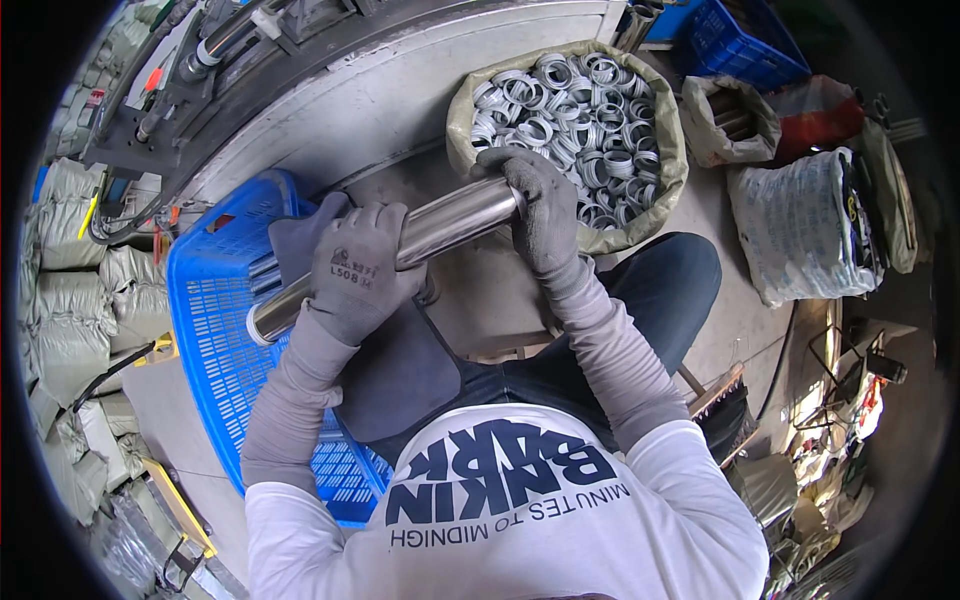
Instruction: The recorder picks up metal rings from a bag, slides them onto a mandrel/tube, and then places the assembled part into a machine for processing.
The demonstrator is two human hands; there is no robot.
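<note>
A shiny metal tube (455,222) slants across my lap, its right end higher up in the view. My left hand (362,268), in a grey glove, is wrapped round its middle. At the right end my gloved right hand (542,212) is closed round the rim, where a thin white edge shows. The tube's lower left end carries a pale ring (257,326) and reaches over a blue plastic basket (215,395). Under the tube lies a dark flat pad (405,375) across my thigh. More metal tubes are partly visible in the basket behind my left hand.
Beyond my right hand stands an open sack (672,190) full of white-grey rings (570,110). A smaller sack (700,115) of brownish tubes and a stuffed white bag (800,230) are at right. A machine bench (380,85) runs along the back. Wrapped bundles (75,310) pile up at left.
</note>
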